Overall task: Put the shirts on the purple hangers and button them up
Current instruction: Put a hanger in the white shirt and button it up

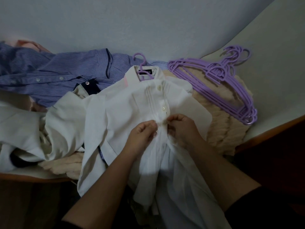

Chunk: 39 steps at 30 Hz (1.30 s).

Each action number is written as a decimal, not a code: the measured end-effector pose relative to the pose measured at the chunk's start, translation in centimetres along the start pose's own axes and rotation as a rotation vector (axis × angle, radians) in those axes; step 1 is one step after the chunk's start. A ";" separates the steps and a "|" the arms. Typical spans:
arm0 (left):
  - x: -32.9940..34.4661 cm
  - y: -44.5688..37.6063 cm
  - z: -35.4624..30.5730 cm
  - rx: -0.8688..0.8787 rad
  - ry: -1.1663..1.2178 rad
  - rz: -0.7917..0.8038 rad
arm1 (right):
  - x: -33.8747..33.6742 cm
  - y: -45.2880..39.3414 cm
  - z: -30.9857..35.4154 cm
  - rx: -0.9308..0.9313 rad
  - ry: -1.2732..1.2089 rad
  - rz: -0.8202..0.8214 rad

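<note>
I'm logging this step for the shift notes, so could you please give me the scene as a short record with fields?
shirt in work: white shirt, lying front up, on a purple hanger whose hook sticks out of the collar
buttons: top two look fastened
left hand: pinches the placket just below them
right hand: pinches the opposite edge
other shirt: blue striped shirt, behind left, hanger not visible
spare hangers: stacked at right on a beige cloth
</note>
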<state>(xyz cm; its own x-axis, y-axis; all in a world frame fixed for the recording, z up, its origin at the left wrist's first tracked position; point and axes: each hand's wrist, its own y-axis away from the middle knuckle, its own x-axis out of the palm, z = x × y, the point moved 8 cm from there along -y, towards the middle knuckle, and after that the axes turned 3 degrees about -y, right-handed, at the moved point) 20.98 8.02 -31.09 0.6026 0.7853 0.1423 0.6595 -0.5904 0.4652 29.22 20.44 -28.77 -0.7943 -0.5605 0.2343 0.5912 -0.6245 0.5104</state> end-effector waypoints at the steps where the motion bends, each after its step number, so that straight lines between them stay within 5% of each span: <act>1: -0.2 -0.3 -0.2 0.017 -0.025 0.006 | -0.3 -0.5 0.4 0.018 -0.037 -0.014; 7: -1.0 -1.3 -3.1 0.229 -0.807 -0.011 | -0.9 -1.9 1.6 -0.012 -0.056 -0.016; 9: -0.8 -0.8 -3.8 0.299 -0.893 -0.071 | -1.0 -1.6 1.0 -0.022 0.014 0.027; 16: 0.7 5.3 -4.1 0.568 -0.638 -0.314 | -4.1 1.9 2.1 -0.244 0.581 -0.010; 22: 2.4 5.3 0.6 0.320 -0.690 -0.068 | -3.7 2.6 -0.2 -0.176 0.889 0.144; 34: -0.6 -0.8 -2.6 -0.012 -0.184 0.103 | -0.3 0.1 1.2 0.002 0.252 0.184; 37: -1.3 -2.6 -4.1 -0.011 -0.231 0.046 | 0.4 -1.1 2.6 -0.102 0.399 0.148; 39: -1.5 -2.9 -4.9 0.024 -0.466 0.008 | 0.6 -1.7 2.6 -0.149 0.591 0.140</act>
<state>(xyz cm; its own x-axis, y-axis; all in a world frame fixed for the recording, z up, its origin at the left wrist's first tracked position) 15.98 9.45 -28.34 0.7416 0.6165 -0.2644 0.6610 -0.6046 0.4445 27.37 22.57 -27.29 -0.5215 -0.8221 -0.2286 0.7309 -0.5686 0.3774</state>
